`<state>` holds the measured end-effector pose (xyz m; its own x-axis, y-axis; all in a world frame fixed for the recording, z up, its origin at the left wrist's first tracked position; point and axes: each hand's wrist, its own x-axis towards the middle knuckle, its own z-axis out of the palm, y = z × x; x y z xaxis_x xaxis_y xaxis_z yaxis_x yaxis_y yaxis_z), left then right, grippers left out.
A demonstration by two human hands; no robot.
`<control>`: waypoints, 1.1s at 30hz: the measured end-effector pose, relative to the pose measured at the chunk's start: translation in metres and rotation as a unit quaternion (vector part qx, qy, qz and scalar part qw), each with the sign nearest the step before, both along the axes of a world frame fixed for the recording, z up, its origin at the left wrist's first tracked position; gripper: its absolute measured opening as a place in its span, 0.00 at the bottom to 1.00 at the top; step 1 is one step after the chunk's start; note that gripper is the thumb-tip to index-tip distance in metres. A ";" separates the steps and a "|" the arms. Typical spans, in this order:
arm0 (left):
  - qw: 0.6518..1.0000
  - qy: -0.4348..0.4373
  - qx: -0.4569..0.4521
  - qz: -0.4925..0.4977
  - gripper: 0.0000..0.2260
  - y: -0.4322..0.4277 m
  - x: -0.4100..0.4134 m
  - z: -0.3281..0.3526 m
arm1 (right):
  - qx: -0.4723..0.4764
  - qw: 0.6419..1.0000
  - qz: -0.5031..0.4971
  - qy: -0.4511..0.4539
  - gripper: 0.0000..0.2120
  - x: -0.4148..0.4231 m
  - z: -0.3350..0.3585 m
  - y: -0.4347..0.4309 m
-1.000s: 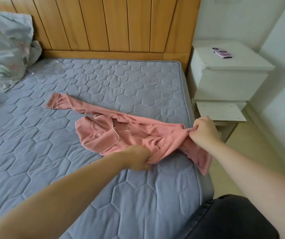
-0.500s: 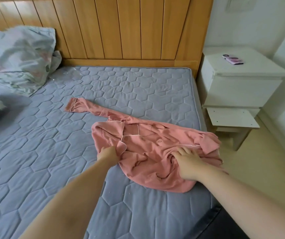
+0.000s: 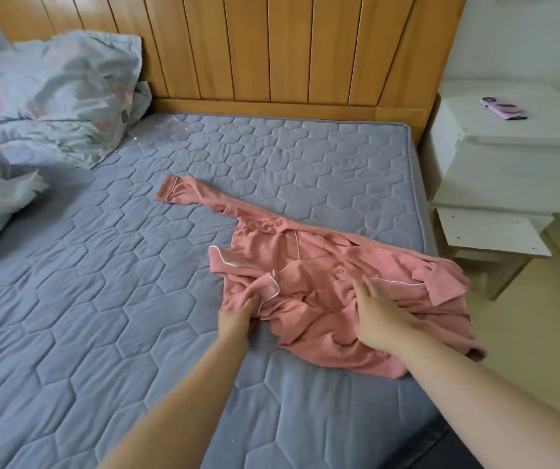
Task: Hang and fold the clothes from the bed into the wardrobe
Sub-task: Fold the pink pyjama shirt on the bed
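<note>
Item 1. Grey-blue mattress quilted in hexagons (image 3: pixel 102 299): fills the view from 6 to 11 o'clock.
Item 2. Honey-coloured slatted wooden headboard (image 3: pixel 272 45): at 12 o'clock, along the head of the mattress.
Item 3. Pale floral crumpled bedding (image 3: pixel 58 96): at 10 o'clock, against the headboard.
Item 4. White bedside cabinet (image 3: pixel 508 170): at 2 o'clock, just beside the bed, on a beige floor (image 3: pixel 525 333). A pink phone (image 3: pixel 503 108) lies on top.
Item 5. Salmon-pink piped pyjama shirt (image 3: pixel 305 255): rumpled on the mattress near its 3 o'clock edge. One sleeve stretches toward 11 o'clock and the hem spills over the side.
Item 6. Left grip (image 3: pixel 238 319): fingers curled, pinching the shirt's front edge.
Item 7. Right grip (image 3: pixel 376 316): fingers straight and spread, resting flat on the shirt.
</note>
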<state>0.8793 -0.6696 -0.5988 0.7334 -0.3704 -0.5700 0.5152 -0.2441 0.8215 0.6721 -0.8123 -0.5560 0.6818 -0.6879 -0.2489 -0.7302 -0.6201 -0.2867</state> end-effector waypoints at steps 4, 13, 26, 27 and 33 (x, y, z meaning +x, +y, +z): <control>0.984 0.082 -0.156 0.001 0.17 -0.023 0.000 0.016 | 0.016 1.000 0.010 0.000 0.40 0.007 0.001 0.009; 0.917 -0.331 0.006 -0.220 0.21 -0.096 0.011 0.164 | 0.016 0.997 -0.046 -0.063 0.34 -0.010 0.065 -0.015; 0.566 -0.652 -0.127 -0.488 0.15 -0.102 -0.075 0.497 | 0.190 0.846 -0.051 -0.495 0.42 -0.038 0.308 -0.071; 0.567 -0.647 -0.152 -0.488 0.15 -0.099 -0.081 0.509 | 0.191 0.845 0.006 -0.500 0.36 -0.039 0.323 -0.069; 0.580 -0.633 -0.229 -0.459 0.14 -0.080 -0.101 0.550 | 0.253 0.837 0.082 -0.478 0.08 -0.041 0.368 -0.045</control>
<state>0.7786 -0.7500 -0.0490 -0.1700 -0.8358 0.5221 -0.7459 0.4554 0.4861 0.6314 -0.8576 -0.1885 0.8106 -0.5371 0.2333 0.0663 -0.3117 -0.9479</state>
